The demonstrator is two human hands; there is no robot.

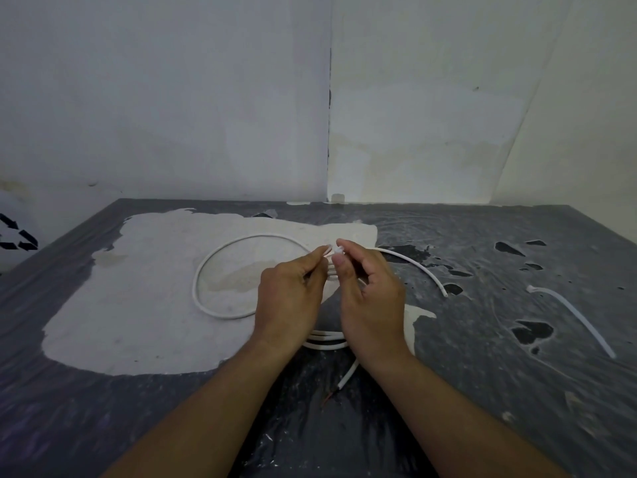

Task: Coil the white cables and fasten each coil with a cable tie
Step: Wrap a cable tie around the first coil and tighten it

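coil (203,288) partly hidden behind both hands, pinched cable tie head (338,250) too small, forearms cut off

I see the table (517,391) covered in wrinkled, glossy grey plastic film, torn in dark patches. Left of the coiled cable (206,270), smooth white plastic, lies a matt, chalky pale patch (120,305). Right of it, a translucent plastic cable tie (568,315).

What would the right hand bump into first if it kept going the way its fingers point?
Probably the left hand: the right hand points up-left at the small white piece it pinches, and the left fingertips sit right beside it.
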